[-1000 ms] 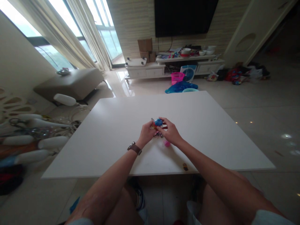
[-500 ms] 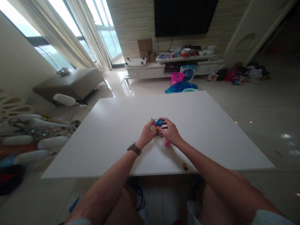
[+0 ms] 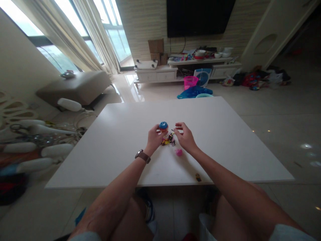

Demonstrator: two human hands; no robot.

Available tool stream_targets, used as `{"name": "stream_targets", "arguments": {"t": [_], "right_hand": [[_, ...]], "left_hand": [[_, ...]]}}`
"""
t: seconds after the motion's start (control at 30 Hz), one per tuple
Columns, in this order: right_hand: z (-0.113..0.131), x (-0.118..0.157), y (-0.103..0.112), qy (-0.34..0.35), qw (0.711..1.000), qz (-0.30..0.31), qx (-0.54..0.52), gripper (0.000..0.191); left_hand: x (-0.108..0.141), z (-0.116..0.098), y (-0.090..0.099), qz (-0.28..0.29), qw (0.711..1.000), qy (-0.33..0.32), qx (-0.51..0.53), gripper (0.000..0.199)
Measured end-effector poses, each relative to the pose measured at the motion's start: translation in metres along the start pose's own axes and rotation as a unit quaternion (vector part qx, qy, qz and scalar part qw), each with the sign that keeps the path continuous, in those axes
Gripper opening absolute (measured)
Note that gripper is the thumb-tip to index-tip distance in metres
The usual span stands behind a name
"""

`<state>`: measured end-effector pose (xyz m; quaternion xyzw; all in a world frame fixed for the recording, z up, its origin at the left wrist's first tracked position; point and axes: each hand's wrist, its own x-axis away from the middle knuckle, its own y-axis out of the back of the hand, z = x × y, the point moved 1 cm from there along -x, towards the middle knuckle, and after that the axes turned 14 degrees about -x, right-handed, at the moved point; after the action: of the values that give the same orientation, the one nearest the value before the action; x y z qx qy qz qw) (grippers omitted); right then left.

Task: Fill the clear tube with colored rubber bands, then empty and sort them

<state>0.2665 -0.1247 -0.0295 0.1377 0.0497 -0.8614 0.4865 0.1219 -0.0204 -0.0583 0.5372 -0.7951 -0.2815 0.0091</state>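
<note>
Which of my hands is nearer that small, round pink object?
Right. Your right hand is just beyond the small, round pink object; your left hand is farther off, beyond it and to the left.

A home's living room: television (image 3: 200, 16), long curtains (image 3: 100, 36) and upholstered bench (image 3: 80, 83).

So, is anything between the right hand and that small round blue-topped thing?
Almost nothing: between the right hand and the small round blue-topped object in the left hand, there's only a tiny dark strip, nearer the right hand. I can't tell if it's held.
</note>
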Motion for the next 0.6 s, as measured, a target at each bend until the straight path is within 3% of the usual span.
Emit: {"name": "stream_targets", "arguments": {"t": [0.23, 0.33, 0.5, 0.6], "right_hand": [[0.0008, 0.0018, -0.0021, -0.003, 1.000, 0.018, -0.006, 0.022], [0.0009, 0.0030, -0.0035, -0.012, 0.998, 0.057, -0.023, 0.023], [0.0019, 0.0059, -0.0061, -0.009, 0.991, 0.124, -0.054, 0.025], [0.0030, 0.0066, -0.0068, -0.009, 0.988, 0.142, -0.057, 0.025]], "left_hand": [[0.0033, -0.0060, -0.0007, 0.016, 1.000, -0.007, -0.016, 0.030], [0.0034, -0.0054, 0.0000, 0.019, 0.999, -0.008, -0.032, 0.029], [0.0033, -0.0021, 0.0033, 0.033, 0.995, -0.076, -0.047, 0.043], [0.0022, -0.0026, 0.0062, 0.023, 0.989, -0.114, -0.089, 0.035]]}}
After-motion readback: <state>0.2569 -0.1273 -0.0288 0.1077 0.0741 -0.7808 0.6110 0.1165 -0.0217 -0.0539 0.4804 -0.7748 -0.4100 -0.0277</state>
